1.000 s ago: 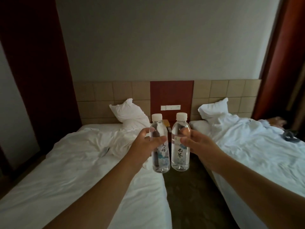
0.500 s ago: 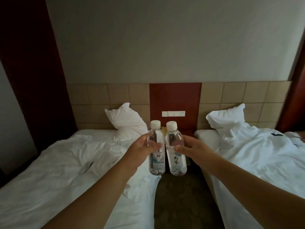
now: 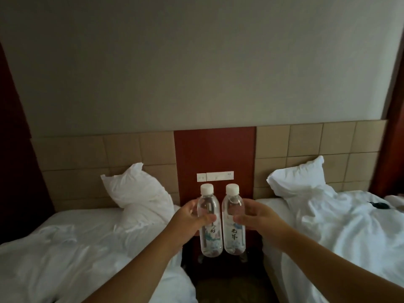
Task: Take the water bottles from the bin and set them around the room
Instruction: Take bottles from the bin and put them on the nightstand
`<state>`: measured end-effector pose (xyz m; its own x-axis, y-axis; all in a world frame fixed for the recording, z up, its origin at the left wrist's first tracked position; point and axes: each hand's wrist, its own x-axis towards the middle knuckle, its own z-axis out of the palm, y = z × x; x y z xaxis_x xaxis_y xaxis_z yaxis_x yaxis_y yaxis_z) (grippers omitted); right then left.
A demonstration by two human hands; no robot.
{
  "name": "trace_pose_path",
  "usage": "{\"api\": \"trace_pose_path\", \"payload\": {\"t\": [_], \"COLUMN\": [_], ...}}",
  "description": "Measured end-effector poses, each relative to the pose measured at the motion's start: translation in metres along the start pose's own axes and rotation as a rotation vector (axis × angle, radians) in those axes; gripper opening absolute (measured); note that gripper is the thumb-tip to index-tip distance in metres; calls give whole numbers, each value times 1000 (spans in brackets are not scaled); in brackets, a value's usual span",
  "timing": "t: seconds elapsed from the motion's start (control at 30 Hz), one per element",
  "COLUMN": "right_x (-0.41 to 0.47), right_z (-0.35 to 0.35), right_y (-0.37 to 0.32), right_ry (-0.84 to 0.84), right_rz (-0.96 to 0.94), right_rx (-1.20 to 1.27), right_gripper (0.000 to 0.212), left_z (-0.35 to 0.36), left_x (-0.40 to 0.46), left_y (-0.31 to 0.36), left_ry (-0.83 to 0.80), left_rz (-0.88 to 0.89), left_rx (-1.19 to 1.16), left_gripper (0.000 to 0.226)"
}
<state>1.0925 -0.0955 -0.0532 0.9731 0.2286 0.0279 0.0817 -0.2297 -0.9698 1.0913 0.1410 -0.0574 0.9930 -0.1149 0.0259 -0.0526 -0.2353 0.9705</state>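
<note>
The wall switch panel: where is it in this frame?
In the head view, the switch panel sits low on the red-brown headboard strip between the two beds, just above the caps of the two held bottles.

Two clear, white-capped water bottles [image 3: 209, 224] upright, side by side.

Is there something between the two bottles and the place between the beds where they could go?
Nothing visible blocks the way. The left hand and right hand hold the bottles upright over the gap between the beds; the surface behind them is hidden.
</note>
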Motion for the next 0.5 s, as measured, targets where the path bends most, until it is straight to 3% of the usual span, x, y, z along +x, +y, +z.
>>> {"api": "trace_pose_path", "payload": {"t": [0.13,0.3,0.5], "right_x": [85,202,357], "right_z": [-41,-92,-156], "right_y": [20,59,118], "right_ry": [28,-21,-77], "right_rz": [12,-28,-52], "right_rx": [11,-41,-171], "right_gripper": [60,51,53], "left_z": [11,30,63], "left_x": [105,233,390], "left_y": [-3,-18,-51], "left_ry": [-49,-77,31], "left_rz": [20,37,-26], "left_rx": [14,25,42], "left_gripper": [50,57,54]}}
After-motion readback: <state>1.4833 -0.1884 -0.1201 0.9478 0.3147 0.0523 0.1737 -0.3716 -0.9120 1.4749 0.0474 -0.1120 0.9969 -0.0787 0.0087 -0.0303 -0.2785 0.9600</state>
